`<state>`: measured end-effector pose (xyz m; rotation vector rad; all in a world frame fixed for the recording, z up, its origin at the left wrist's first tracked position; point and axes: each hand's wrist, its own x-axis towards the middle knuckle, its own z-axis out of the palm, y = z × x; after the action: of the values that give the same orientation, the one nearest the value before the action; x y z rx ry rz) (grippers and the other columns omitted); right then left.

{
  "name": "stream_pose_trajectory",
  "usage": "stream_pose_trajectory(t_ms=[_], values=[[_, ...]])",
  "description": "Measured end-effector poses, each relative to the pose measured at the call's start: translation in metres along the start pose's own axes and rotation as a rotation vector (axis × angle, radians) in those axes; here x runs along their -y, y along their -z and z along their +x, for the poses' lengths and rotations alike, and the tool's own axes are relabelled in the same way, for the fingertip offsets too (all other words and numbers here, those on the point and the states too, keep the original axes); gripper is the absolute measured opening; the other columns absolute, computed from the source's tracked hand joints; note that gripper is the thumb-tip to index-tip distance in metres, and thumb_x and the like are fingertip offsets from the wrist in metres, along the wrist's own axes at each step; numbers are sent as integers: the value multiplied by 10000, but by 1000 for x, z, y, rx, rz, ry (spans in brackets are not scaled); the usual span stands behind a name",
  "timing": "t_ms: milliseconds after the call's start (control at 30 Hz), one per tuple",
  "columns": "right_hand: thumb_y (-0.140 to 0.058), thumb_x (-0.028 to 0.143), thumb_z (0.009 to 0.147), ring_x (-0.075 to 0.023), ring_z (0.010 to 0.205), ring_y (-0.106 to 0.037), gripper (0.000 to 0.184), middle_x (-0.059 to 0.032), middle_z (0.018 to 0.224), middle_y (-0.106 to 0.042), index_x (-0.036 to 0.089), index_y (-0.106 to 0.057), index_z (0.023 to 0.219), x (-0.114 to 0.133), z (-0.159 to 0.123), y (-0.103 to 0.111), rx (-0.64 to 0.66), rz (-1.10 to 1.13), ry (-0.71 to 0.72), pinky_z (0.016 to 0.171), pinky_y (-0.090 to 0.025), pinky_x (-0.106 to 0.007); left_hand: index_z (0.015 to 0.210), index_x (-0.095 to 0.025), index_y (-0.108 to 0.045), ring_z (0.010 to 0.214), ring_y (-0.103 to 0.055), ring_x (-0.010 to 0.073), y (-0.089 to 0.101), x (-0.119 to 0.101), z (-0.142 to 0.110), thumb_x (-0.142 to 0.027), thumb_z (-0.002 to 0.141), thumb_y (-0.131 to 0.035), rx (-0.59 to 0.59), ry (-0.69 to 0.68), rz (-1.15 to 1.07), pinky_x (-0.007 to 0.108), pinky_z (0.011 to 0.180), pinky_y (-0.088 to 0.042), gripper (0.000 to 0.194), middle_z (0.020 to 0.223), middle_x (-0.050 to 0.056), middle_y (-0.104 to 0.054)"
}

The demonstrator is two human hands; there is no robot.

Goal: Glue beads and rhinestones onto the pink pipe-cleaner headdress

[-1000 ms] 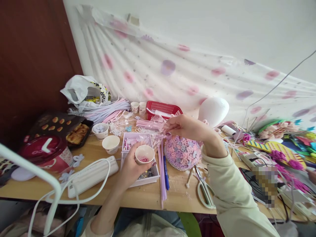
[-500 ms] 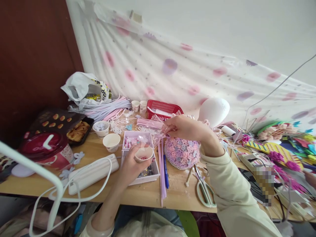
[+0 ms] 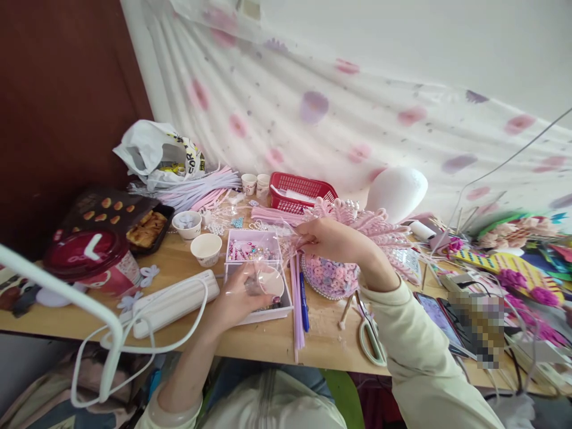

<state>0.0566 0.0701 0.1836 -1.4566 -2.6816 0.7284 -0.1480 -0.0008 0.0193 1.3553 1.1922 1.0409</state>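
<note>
My left hand [image 3: 239,298] is closed round a small paper cup [image 3: 268,281], tipped on its side over a white compartment box [image 3: 252,245] of beads. A clear plastic bag [image 3: 272,253] hangs in front of the cup's mouth. My right hand [image 3: 326,238] pinches the bag's top edge just above a dome covered in pink and purple flowers [image 3: 328,278]. What is inside the cup is blurred behind the film.
Pink pipe cleaners [image 3: 297,301], a blue pen [image 3: 304,301] and scissors [image 3: 369,332] lie near the table's front edge. Two paper cups [image 3: 205,248], a red basket [image 3: 304,190], a white foam egg [image 3: 397,190], a white corded device [image 3: 174,301] and a phone [image 3: 440,316] surround them.
My left hand has tipped the cup from upright onto its side toward the bag. My right hand has lowered the bag toward the cup. The view has shifted slightly.
</note>
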Motion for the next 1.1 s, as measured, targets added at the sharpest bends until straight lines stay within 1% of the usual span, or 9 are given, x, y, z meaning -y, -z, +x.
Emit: stream_pose_trajectory(t_ms=[133,333,467,567,667,800,900,1000,1100], values=[[-583,-78,750,-137,707,-661,350,50,631,-640,219,-440,631,-6,0,0,-11,4,18,630,-399,-227,895,-214,-798,1238,-645,324,8,2,5,-445,704,-785,-23,-86,58,472,1137,-451,300,1261,120,-723],[-525,-45,751,-170,730,-739,263,23,697,-710,216,-510,724,-23,-2,-2,35,151,-54,630,-485,-233,680,-221,-771,1138,-690,336,7,1,9,-445,750,-716,-25,-123,142,502,1083,-479,241,1206,133,-746],[-530,26,760,-206,713,-766,208,11,739,-723,216,-581,828,-34,-5,1,102,331,-116,618,-565,-270,703,-234,-789,1115,-699,310,6,-1,9,-425,756,-686,-19,-147,145,461,1058,-498,224,1156,117,-762],[-578,64,735,-216,709,-773,176,31,682,-705,223,-591,811,-35,-7,7,116,368,-107,615,-577,-273,706,-242,-791,1102,-703,298,6,-1,10,-424,761,-680,-16,-152,143,454,1063,-489,220,1133,104,-769],[-591,100,759,-208,713,-774,129,22,741,-752,221,-617,793,-32,-9,14,173,411,-75,648,-601,-292,703,-248,-788,1090,-707,289,6,-2,12,-422,766,-678,-8,-155,144,449,1064,-485,216,1119,94,-776],[-632,109,786,-197,735,-772,115,17,803,-783,215,-673,803,-28,-8,20,149,321,-9,656,-595,-289,698,-242,-791,1054,-719,295,7,-2,15,-428,766,-680,-6,-145,152,463,1056,-493,226,1093,106,-786],[-641,70,794,-194,780,-773,146,9,821,-790,204,-687,827,-26,-6,21,118,246,3,659,-575,-266,783,-237,-824,1046,-725,296,9,-2,15,-427,750,-713,-4,-127,156,463,1056,-502,223,1090,111,-793],[-651,25,781,-197,876,-773,212,-23,917,-807,181,-724,904,-25,-4,19,119,189,28,742,-577,-263,879,-229,-838,1081,-719,295,8,-1,15,-408,718,-753,-4,-116,157,453,1074,-499,256,1120,112,-791],[-664,44,792,-194,906,-760,233,-37,956,-805,167,-765,963,-24,-2,15,142,136,86,767,-567,-256,942,-225,-834,1127,-709,296,6,0,14,-393,710,-765,-3,-113,156,441,1078,-501,294,1158,107,-788]])
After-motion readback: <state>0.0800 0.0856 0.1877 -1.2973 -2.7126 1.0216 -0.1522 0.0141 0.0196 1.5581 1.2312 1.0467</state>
